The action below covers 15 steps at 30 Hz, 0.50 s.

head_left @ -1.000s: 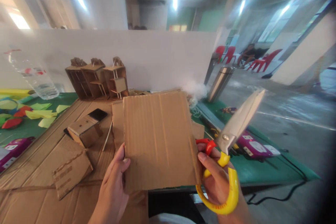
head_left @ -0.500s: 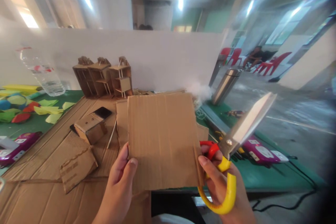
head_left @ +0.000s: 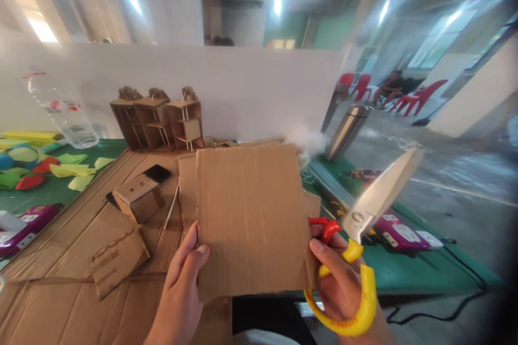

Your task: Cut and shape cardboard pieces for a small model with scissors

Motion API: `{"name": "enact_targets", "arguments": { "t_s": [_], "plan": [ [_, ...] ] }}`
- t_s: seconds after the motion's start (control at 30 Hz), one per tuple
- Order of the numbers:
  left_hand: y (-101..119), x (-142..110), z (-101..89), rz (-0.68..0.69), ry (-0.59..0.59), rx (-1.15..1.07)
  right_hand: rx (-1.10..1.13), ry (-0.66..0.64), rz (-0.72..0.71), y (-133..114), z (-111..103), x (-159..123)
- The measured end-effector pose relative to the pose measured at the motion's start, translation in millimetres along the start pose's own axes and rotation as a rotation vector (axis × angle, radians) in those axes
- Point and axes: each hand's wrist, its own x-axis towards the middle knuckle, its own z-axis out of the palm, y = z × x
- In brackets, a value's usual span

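A nearly square piece of cardboard [head_left: 251, 218] is held up in front of me between both hands. My left hand [head_left: 184, 277] grips its lower left edge, thumb in front and fingers hidden behind. At the lower right edge, my right hand [head_left: 338, 280] pinches the cardboard with the thumb. That same hand also carries scissors [head_left: 364, 210] with red and yellow handles, whose blades point up and to the right, away from the cardboard. Beyond the left hand lie a small cardboard box [head_left: 140, 197], a loose cardboard piece [head_left: 119, 261] and a thin white stick [head_left: 171, 206].
Three cardboard shelf models [head_left: 157, 121] stand by a white partition [head_left: 263, 91]. Left are a plastic bottle [head_left: 67, 113], coloured paper scraps [head_left: 70, 170] and a purple power strip [head_left: 34, 226]. Right are a steel flask [head_left: 348, 132] and another purple power strip [head_left: 404, 234]. A seated person is far back.
The scissors have turned slightly in my right hand, so the blade's flat side shows more and the yellow loop sits further right. The cardboard has barely moved.
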Motion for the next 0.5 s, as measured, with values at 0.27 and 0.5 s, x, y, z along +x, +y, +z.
{"name": "enact_targets", "arguments": {
  "t_s": [0.27,0.5],
  "plan": [
    [-1,1,3.7,0.003,0.065,0.028,-0.020,0.025,0.008,4,-6,2],
    [-8,4,-0.2,0.075,0.014,0.082,-0.013,0.019,0.004,8,-8,0]
  ]
}}
